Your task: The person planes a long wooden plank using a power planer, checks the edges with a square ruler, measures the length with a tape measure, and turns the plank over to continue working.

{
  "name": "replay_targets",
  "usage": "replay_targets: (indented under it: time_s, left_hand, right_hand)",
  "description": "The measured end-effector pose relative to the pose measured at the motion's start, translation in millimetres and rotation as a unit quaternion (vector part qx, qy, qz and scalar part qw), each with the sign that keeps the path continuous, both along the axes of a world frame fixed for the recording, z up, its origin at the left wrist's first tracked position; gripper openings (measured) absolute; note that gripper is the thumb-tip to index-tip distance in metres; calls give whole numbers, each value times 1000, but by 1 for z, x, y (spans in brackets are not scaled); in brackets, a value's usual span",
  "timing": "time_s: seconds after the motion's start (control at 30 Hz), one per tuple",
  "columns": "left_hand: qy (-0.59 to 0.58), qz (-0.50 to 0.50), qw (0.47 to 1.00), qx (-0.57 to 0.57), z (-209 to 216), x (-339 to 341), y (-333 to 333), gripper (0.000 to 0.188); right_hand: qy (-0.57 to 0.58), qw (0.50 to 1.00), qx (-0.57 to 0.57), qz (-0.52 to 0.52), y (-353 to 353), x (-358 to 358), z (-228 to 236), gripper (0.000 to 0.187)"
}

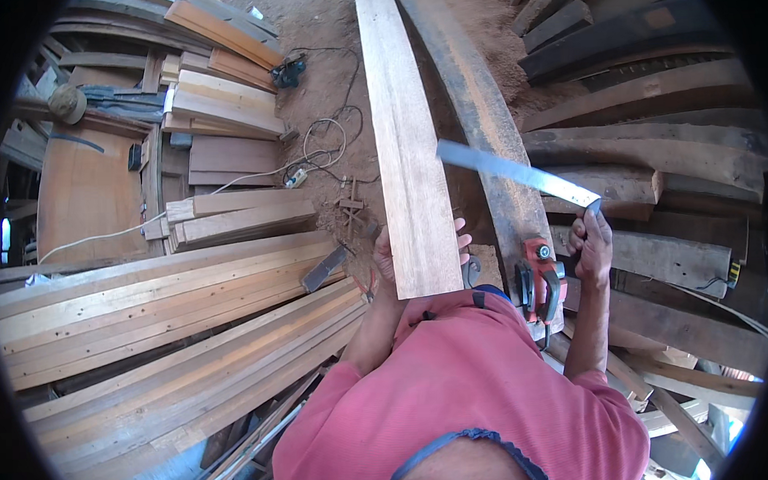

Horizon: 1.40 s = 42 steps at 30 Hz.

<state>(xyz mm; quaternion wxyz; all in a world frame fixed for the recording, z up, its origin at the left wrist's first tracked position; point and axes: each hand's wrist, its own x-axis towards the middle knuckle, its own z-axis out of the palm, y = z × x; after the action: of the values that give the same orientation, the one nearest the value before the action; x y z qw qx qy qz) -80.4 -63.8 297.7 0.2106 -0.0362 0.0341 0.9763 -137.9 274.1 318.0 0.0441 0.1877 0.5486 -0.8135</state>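
A long pale wooden plank [411, 154] stretches away from my body, its near end close to my waist. My left hand [384, 253] holds it near that end from below, with fingertips showing past its right edge and the palm hidden underneath. Off to the right, my right hand [593, 239] is raised and grips one end of a flat silver metal straightedge [517, 174]. The far tip of the straightedge reaches left to the plank's right edge; I cannot tell whether they touch. A red electric planer [541, 285] rests on a thick weathered beam [481, 101] between plank and right hand.
Long boards [166, 307] are stacked at the left, with shorter planks [227, 106] farther back. A pale cable [255, 174] loops over the dirt floor near a dark power tool [288, 71]. Heavy timbers [643, 150] fill the right side.
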Motion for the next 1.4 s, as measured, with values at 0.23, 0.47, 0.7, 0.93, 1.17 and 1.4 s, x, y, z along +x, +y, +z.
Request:
replay_targets:
  time_s: [0.23,0.47,0.7,0.93,1.17,1.4]
  left_hand:
    - [24,7,999,-39,-10,-2,10,102]
    - [14,11,999,-28,-12,-2,20,101]
    - [25,17,994,-110,-10,-3,23,102]
    - [57,-26,990,-125,-16,-7,23,101]
    - [18,-15,982,-188,-7,-10,27,114]
    - [46,-36,978,-202,-6,-12,21,110]
  right_hand:
    - [-91,988,20,123,5,17,-2,21]
    - [-104,985,6,135,-2,8,-8,23]
    - [-83,983,50,153,0,3,-15,22]
    - [-139,973,124,136,-7,-3,-5,20]
    - [-149,971,123,140,-1,0,-30,23]
    - [-146,976,65,150,-5,3,-38,25]
